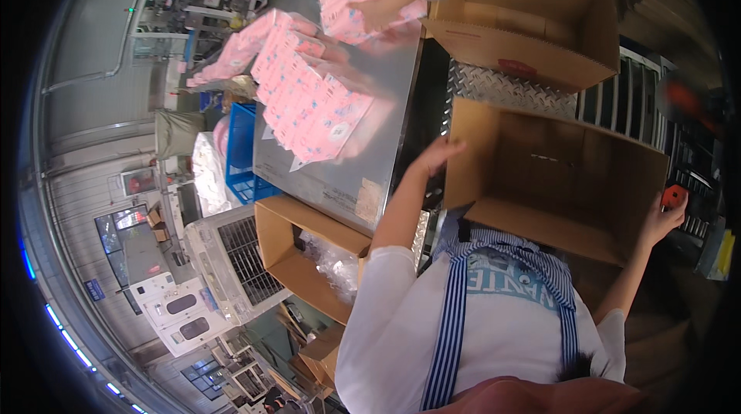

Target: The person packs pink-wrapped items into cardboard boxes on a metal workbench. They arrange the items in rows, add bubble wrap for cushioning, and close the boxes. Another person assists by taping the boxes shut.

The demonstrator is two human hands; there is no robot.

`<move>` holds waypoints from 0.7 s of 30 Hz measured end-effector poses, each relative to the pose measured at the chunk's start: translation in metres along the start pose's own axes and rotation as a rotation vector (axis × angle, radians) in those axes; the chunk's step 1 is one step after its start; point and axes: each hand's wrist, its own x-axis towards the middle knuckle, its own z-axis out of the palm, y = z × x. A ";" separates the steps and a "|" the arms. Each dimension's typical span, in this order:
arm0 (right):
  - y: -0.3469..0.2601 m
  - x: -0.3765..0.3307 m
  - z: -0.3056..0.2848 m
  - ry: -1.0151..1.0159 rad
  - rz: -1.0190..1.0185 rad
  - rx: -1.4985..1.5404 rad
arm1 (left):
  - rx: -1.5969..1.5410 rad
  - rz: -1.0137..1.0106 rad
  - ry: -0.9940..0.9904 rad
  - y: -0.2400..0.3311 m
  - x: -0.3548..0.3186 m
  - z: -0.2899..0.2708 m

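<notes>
An open, unfilled cardboard box (556, 175) stands in front of my body, its inside showing. My left hand (441, 155) is at the box's left side, fingers stretched out toward the cardboard and nothing seen in its grasp. To the right of the box, my right hand (664, 219) is closed around a small red-orange object (674, 197) with dark marks; its exact kind is unclear. Pink patterned packs (309, 98) lie in overlapping rows on the metal table (309, 186) to the left.
Across from me, a co-worker's hand (376, 14) rests on more pink packs, beside a second open box (532, 13). Rollers (617, 98) run on the right. A box with clear plastic (332, 260) sits at lower left, near a blue crate (241, 153).
</notes>
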 end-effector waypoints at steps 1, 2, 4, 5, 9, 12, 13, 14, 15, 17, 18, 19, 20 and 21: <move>0.015 0.000 0.017 -0.177 -0.065 0.129 | 0.091 -0.019 -0.005 -0.001 0.004 -0.023; 0.040 0.000 0.027 -0.342 -0.087 0.230 | 0.226 0.045 -0.003 0.014 0.017 -0.023; 0.052 -0.007 0.044 -0.756 0.083 0.320 | 0.773 0.295 0.303 0.016 0.035 -0.052; 0.058 -0.013 0.050 -0.877 0.228 0.338 | 1.046 0.432 0.457 0.019 0.048 -0.060; 0.015 -0.052 0.060 -0.878 0.504 0.561 | 1.170 0.779 0.768 -0.026 0.075 -0.062; -0.044 -0.077 0.066 -0.845 0.355 0.438 | 1.309 0.507 0.505 0.002 0.064 -0.067; -0.054 -0.088 0.073 -0.846 0.350 0.442 | 1.479 0.417 0.052 0.055 0.028 -0.066; -0.063 -0.098 0.080 -0.862 0.333 0.452 | 1.219 0.718 0.169 0.080 0.003 -0.073; -0.077 -0.106 0.087 -0.865 0.324 0.455 | 1.277 0.830 0.188 0.125 -0.014 -0.093; -0.135 -0.104 0.071 -0.878 0.293 0.353 | 1.549 0.921 0.496 0.195 -0.036 -0.169; -0.134 -0.106 0.070 -0.703 0.204 0.304 | 1.532 1.052 0.656 0.220 -0.028 -0.230; -0.136 -0.103 0.063 -0.601 0.244 -0.027 | 1.424 0.988 0.919 0.252 -0.030 -0.265; -0.148 -0.103 0.058 -0.421 0.063 -0.258 | 1.562 1.071 1.026 0.277 -0.028 -0.327; -0.177 -0.109 0.046 -0.234 -0.107 -0.487 | 1.538 0.933 1.162 0.297 -0.029 -0.369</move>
